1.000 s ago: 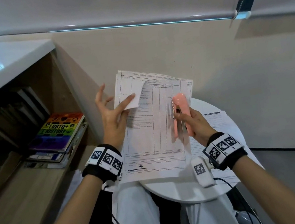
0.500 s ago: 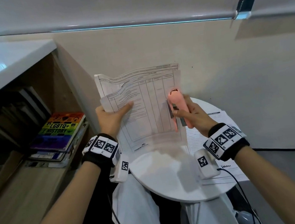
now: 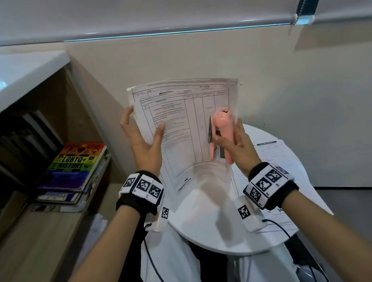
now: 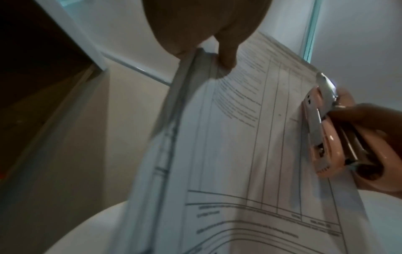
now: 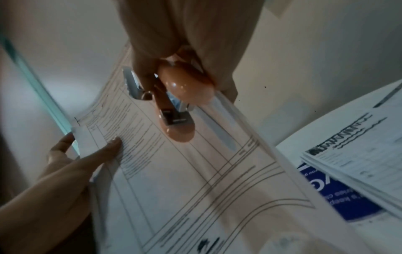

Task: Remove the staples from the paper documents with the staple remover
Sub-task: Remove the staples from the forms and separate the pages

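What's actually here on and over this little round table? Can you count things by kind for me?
Hands: 2, left hand and right hand
Pink staple remover: 1
Held paper document: 1
Paper pile on the table: 1
Total: 5

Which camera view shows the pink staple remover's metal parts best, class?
The right wrist view: the pink staple remover sits close, its metal parts facing the camera, gripped by the right hand. The left wrist view shows it side-on at the frame edge; the head view shows it small, mostly pink shell.
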{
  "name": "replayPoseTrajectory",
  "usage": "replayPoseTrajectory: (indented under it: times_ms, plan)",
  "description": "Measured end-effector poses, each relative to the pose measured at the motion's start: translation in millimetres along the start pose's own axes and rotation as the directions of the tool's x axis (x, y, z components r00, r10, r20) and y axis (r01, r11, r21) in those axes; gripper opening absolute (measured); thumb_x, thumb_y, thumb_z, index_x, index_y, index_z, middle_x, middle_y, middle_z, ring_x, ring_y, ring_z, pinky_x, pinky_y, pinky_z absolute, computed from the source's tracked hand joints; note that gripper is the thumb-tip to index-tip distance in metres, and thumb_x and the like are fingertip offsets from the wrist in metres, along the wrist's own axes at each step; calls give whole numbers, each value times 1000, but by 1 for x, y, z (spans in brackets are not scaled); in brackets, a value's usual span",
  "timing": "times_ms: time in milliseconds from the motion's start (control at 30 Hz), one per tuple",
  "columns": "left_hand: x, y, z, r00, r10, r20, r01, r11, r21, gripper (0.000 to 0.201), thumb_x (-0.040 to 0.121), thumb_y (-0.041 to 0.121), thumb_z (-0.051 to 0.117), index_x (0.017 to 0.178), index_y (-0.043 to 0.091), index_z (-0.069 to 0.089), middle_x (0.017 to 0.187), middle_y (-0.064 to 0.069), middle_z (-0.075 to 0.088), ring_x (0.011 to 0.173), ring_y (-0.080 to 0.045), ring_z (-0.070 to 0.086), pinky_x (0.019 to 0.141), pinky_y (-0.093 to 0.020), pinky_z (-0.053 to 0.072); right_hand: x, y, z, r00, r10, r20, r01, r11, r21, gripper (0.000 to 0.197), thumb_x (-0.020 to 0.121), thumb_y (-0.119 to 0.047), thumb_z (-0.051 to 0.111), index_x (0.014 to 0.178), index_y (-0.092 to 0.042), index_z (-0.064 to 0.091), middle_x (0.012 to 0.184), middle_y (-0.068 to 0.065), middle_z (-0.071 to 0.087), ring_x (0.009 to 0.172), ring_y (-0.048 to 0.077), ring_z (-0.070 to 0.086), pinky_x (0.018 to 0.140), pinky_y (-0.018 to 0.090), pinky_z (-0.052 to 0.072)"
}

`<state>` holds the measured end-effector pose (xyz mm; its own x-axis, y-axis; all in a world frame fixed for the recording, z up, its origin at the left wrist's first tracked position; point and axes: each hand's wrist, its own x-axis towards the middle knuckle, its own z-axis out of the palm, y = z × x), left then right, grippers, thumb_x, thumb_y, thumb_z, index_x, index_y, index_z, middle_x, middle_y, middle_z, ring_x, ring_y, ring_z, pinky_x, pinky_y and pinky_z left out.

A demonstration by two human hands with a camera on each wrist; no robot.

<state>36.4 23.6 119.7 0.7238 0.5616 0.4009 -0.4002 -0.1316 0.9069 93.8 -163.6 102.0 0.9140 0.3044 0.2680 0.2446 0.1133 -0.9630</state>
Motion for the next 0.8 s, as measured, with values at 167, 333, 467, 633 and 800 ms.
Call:
replayPoseTrajectory:
  times_ms: [167, 333, 467, 633, 800]
  plan:
    - [-12, -8, 1, 998, -44, 43, 42, 997, 64, 83, 79, 4, 73, 143, 18, 20, 139, 9, 33, 116, 17, 46, 96, -16, 48, -7, 16, -9, 991, 55, 118, -35, 985, -166, 22, 87, -3, 64, 108, -7, 65, 125, -1, 37, 109, 1, 53, 83, 14, 49]
    - [-10, -18, -4, 997, -42, 65, 39, 998, 56, 27, 90, 19, 61, 117, 17, 56, 111, -2, 66, 106, -21, 64, 92, -54, 51, -8, 16, -9, 990, 84, 111, -66, 985, -160, 21, 87, -1, 63, 108, -2, 62, 109, 13, 53, 92, 15, 61, 73, 21, 51]
    - [0, -5, 2, 997, 53, 53, -55, 998, 31, 24, 85, 25, 69, 100, 29, 50, 100, 5, 60, 100, -24, 62, 85, -51, 54, -3, 8, -1, 1000, 5, 22, -4, 998, -68, 34, 82, -8, 65, 116, -9, 60, 111, 2, 55, 102, 11, 60, 88, 24, 51]
    - [2, -27, 1, 989, -46, 143, 30, 994, 108, 37, 76, 14, 78, 103, 10, 53, 97, -4, 60, 93, -18, 60, 80, -33, 53, -8, 13, 1, 996, -11, 86, 22, 992, -125, 28, 78, -11, 69, 104, -20, 62, 119, 11, 46, 98, 0, 58, 85, 19, 50]
    - [3, -30, -4, 988, -111, 111, 109, 994, 24, 17, 80, 8, 73, 96, 7, 66, 94, -9, 68, 90, -18, 65, 85, -37, 53, -4, -3, -2, 993, -102, -59, 97, 993, -73, 47, 75, -7, 72, 106, -40, 59, 128, 15, 40, 113, 32, 55, 91, 43, 54]
